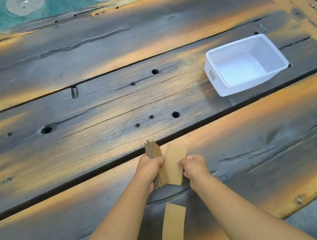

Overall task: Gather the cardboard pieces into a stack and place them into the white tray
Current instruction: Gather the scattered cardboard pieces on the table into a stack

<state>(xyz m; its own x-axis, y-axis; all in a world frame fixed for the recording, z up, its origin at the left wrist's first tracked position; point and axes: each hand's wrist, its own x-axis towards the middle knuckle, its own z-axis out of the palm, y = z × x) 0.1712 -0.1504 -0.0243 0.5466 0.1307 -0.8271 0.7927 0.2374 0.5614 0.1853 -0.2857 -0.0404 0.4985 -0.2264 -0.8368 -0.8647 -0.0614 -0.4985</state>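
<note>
One cardboard stack upright, on edge.

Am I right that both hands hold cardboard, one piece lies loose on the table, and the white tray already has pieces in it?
Not quite: in the head view the white tray is empty. The left hand and right hand do hold cardboard, and one loose piece lies on the table.

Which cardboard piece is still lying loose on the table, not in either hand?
The curved cardboard piece flat on the table between the forearms. The others are held upright: a stack and a single piece.
</note>
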